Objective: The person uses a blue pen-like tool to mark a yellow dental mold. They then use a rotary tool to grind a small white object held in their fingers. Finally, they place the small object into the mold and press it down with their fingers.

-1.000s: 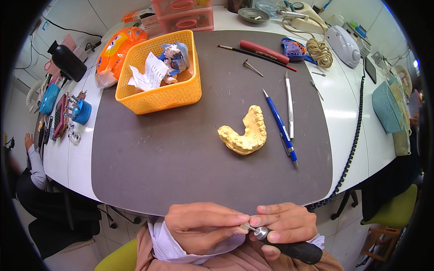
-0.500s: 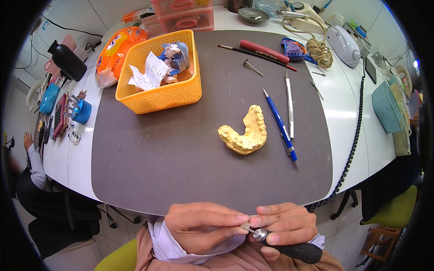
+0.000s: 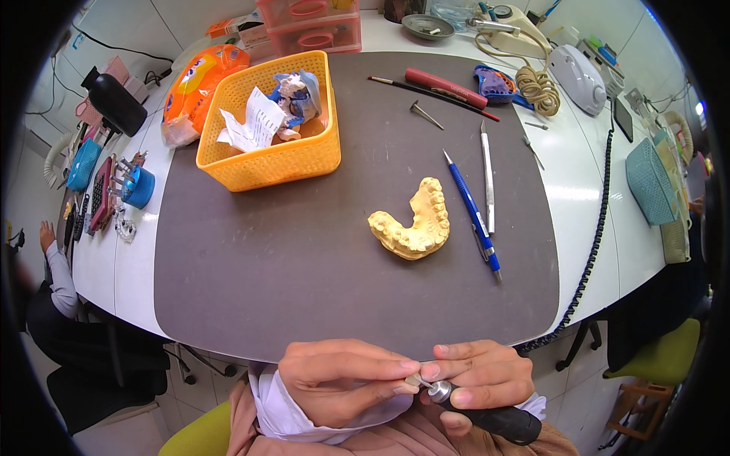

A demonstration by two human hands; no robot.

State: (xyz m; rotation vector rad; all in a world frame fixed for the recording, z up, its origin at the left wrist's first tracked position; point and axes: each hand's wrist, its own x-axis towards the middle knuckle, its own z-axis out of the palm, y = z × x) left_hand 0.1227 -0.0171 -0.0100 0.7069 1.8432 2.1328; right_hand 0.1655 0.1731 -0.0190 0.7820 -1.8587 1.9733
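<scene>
At the near edge of the counter (image 3: 131, 289), the left hand (image 3: 342, 384) pinches a small pale piece (image 3: 412, 379); the right hand (image 3: 490, 380) grips a black handpiece (image 3: 498, 422), bit (image 3: 425, 383) meeting the piece. Looks like grinding; next calls for steadiness.

The left hand (image 3: 334, 384) partly hides a pale piece (image 3: 412, 379) too small to identify; the top edge crops pink drawers (image 3: 340, 36).

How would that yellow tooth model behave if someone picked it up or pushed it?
The tooth model looks like one thick solid piece, so it should stay stiff. Its small raised teeth might chip if knocked. Lying low and wide, it would probably slide rather than roll when pushed.
</scene>
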